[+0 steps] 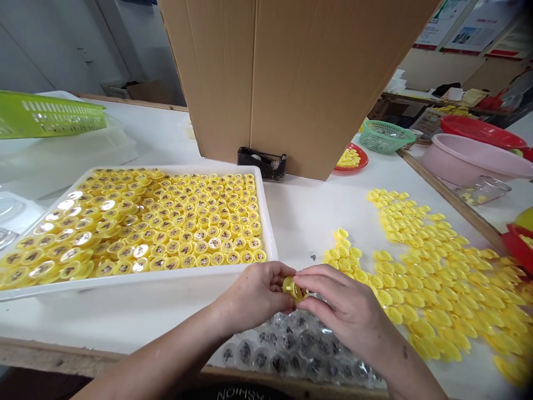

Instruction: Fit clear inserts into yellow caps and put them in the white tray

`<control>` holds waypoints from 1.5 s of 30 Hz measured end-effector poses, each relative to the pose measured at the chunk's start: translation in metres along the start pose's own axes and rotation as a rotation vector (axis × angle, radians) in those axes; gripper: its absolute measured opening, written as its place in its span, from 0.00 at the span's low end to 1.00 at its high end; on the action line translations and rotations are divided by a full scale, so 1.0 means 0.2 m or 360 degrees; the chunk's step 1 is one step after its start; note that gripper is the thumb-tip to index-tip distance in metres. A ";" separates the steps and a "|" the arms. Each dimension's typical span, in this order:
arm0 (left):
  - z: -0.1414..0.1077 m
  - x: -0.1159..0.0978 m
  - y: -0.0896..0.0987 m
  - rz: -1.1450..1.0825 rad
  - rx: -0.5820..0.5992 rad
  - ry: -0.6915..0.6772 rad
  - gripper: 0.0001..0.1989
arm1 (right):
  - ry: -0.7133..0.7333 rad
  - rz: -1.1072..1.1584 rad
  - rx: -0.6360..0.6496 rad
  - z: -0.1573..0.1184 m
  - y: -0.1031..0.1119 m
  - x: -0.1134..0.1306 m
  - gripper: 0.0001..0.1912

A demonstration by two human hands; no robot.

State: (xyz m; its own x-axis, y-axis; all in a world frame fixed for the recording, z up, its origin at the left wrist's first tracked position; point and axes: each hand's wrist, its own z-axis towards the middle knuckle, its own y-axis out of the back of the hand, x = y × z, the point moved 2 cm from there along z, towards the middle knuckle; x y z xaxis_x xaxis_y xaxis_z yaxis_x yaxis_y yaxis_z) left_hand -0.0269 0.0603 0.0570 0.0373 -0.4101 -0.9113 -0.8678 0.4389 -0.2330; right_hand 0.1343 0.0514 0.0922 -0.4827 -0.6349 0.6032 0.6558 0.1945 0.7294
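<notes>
While your left hand and right hand meet at the front, forearms angled inward, the fingertips of both pinch one yellow round piece between them, above clear round pieces on the white surface. You've got the filled white tray beyond your left hand, loose yellow pieces to the right, and a tall cardboard box blocking the view behind the black tape dispenser.

Cardboard panel, brown, upright, at 12 o'clock; black tape dispenser at its foot. Lime basket, slotted, at 10 o'clock. Mint basket at 2 o'clock; wall posters beyond. Pink basin at 3 o'clock.
</notes>
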 end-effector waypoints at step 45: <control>0.01 0.02 -0.06 0.0633 -0.0246 -0.0108 0.13 | -0.0066 -0.0006 -0.0133 -0.06 -0.05 -0.04 0.16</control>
State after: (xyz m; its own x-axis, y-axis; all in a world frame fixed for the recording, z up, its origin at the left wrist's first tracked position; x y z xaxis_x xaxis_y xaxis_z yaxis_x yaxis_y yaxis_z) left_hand -0.0157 0.0550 0.0559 -0.2874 -0.1775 -0.9412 -0.8849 0.4252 0.1900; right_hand 0.1384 0.0452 0.0770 -0.5076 -0.6039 0.6146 0.6993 0.1279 0.7033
